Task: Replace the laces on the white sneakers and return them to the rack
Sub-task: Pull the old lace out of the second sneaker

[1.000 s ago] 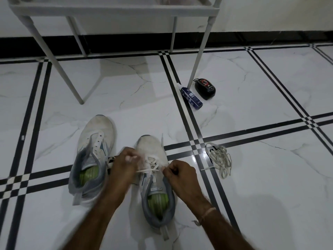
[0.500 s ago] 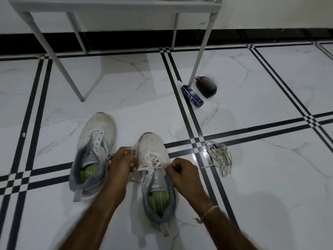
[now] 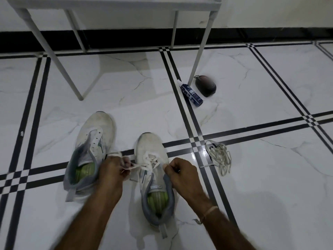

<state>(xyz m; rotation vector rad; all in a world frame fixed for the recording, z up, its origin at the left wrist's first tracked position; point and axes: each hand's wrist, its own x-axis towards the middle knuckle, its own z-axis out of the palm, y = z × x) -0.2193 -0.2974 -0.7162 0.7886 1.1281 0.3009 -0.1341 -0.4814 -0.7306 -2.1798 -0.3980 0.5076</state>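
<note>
- While the white mesh sneaker with grey collar and green insole (image 3: 153, 150) is standing on the white marble floor with black stripes (image 3: 270, 177), I am pinching one end of its flat white lace (image 3: 149, 162) in my left hand (image 3: 111, 170), fingers curled tight.
- My right hand (image 3: 182, 170) is pinching the other end, fingers closed, beside the tongue.
- The matching unlaced sneaker (image 3: 93, 134) is sitting just left of my left hand.
- A loose off-white lace bundle (image 3: 219, 156) is lying to the right, apart.
- A blue tube (image 3: 191, 93) and a dark oval case (image 3: 205, 85) are resting by a leg of the white metal rack (image 3: 201, 51).
</note>
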